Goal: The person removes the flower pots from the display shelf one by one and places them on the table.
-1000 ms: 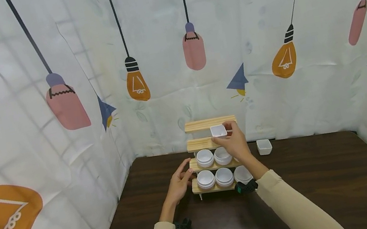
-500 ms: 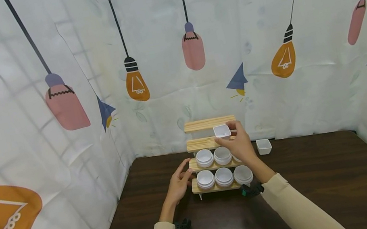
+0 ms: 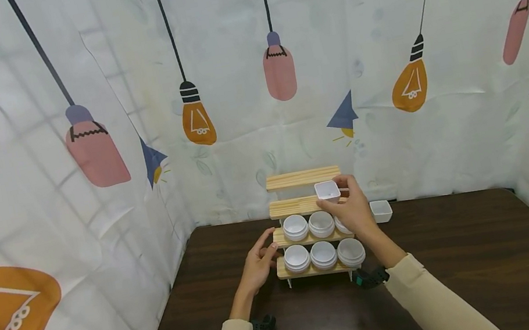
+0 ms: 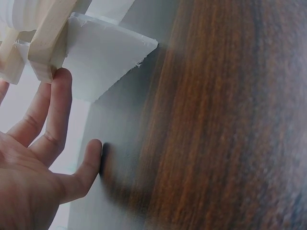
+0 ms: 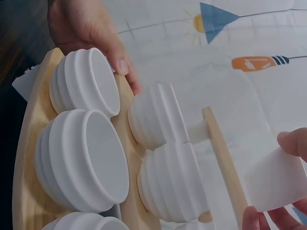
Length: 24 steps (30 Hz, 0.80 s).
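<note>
A small white square bowl (image 3: pixel 327 191) is pinched by its side in my right hand (image 3: pixel 354 208). It hangs in front of the upper right end of a tiered wooden stand (image 3: pixel 290 207); in the right wrist view the bowl (image 5: pixel 274 182) is beside an upper slat. My left hand (image 3: pixel 256 267) is at the stand's left end. In the left wrist view, fingertips (image 4: pixel 61 79) touch the end of a slat (image 4: pixel 48 45), with the little finger away from it. Round white ribbed cups (image 3: pixel 297 258) fill the two lower tiers, one partly behind my right hand.
Another white square bowl (image 3: pixel 381 211) stands on the dark wooden table (image 3: pixel 470 246), right of the stand and close behind my right hand. A white curtain (image 3: pixel 243 163) printed with lamps hangs right behind the table and along the left side.
My right hand has moved a little to the right and slightly down, carrying the square bowl along the stand. My left hand has stayed at the stand's left end.
</note>
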{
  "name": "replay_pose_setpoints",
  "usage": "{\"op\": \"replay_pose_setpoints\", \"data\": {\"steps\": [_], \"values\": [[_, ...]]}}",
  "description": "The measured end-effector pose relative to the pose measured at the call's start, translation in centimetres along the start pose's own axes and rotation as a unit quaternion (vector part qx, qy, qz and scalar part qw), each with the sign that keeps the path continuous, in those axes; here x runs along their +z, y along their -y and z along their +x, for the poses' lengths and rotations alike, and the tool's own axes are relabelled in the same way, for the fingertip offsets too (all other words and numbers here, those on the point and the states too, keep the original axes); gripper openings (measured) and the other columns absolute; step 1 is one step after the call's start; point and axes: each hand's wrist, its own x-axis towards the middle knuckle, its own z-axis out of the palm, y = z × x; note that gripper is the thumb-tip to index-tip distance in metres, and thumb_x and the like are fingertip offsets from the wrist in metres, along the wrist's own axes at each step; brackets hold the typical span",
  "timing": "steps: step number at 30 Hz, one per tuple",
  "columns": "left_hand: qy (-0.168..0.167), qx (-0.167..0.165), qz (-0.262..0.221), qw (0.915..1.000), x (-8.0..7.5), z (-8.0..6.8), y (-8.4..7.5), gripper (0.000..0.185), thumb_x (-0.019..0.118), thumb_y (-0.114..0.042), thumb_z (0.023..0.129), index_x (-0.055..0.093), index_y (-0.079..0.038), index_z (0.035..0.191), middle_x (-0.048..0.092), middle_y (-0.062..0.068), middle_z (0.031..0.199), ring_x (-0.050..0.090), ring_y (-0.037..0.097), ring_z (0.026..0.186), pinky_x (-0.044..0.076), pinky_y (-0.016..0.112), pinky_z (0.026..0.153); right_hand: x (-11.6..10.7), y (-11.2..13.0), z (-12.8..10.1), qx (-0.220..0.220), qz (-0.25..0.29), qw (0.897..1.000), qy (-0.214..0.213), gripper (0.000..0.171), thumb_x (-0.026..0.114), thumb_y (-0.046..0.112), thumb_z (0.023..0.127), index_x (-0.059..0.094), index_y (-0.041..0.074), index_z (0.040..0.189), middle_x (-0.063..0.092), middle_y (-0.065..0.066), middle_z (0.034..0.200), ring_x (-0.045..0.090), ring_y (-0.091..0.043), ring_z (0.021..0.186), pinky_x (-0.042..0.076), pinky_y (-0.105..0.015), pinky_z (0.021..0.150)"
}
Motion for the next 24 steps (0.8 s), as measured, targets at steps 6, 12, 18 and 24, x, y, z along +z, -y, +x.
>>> {"op": "replay_pose_setpoints", "data": {"steps": [6,12,18,24], "values": [[0.007,-0.012,-0.008,0.9999,-0.2,0.0,0.0,0.046,0.056,-0.011,0.106,0.05,-0.011,0.151,0.073,0.025,0.092,0.071,0.044,0.086,0.059,0.056,0.078,-0.4,-0.4,0.0,-0.019,0.006,1.0,-0.003,0.07,0.083,0.018,0.086,0.043,0.007,0.142,0.049,-0.016,0.138,0.052,-0.031,0.12,0.048,-0.037,0.093],[0.008,-0.018,-0.008,0.9998,-0.2,0.0,-0.2,0.046,0.057,-0.012,0.105,0.051,-0.015,0.151,0.074,0.022,0.09,0.071,0.043,0.087,0.059,0.055,0.079,-0.8,-0.3,-0.2,-0.023,0.008,1.0,-0.009,0.072,0.082,0.016,0.086,0.041,0.005,0.145,0.047,-0.017,0.14,0.05,-0.032,0.121,0.046,-0.043,0.099],[0.009,-0.022,-0.003,0.9997,-0.3,-0.1,-0.4,0.046,0.057,-0.013,0.105,0.051,-0.014,0.151,0.074,0.022,0.091,0.07,0.045,0.09,0.06,0.054,0.079,-1.2,-0.4,-0.4,-0.017,0.01,1.0,-0.012,0.072,0.081,0.017,0.088,0.04,0.005,0.145,0.048,-0.018,0.138,0.049,-0.03,0.12,0.045,-0.039,0.097],[0.013,-0.022,-0.004,0.9997,-0.4,-0.1,-0.6,0.046,0.057,-0.013,0.106,0.05,-0.014,0.152,0.074,0.024,0.092,0.07,0.044,0.09,0.059,0.055,0.079,-1.7,-0.5,-0.4,-0.008,0.018,1.0,-0.015,0.069,0.08,0.018,0.089,0.04,0.005,0.143,0.047,-0.018,0.137,0.048,-0.029,0.119,0.044,-0.037,0.097]]}}
